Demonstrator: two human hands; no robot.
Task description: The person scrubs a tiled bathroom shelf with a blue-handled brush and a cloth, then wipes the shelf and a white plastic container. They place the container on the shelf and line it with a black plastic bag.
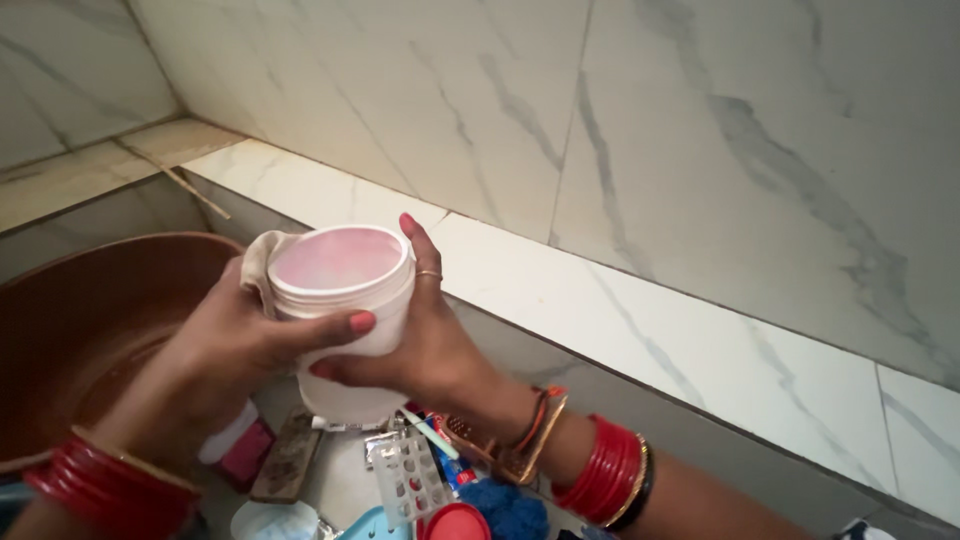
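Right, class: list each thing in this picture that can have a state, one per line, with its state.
white plastic jar: open, no lid, upright, held in both hands
beige cloth: pressed against the jar's side
left hand: gripping jar and cloth
right hand: wrapped around the jar
brown round basin: upright; contents unclear
small red-capped container: closed

A home bathroom or washing corner: marble-look wall tiles (700, 120) fill twelve to three o'clock above a tiled ledge (620, 310), a brown plastic tub (90, 320) at nine, small toiletries (420, 480) at six.
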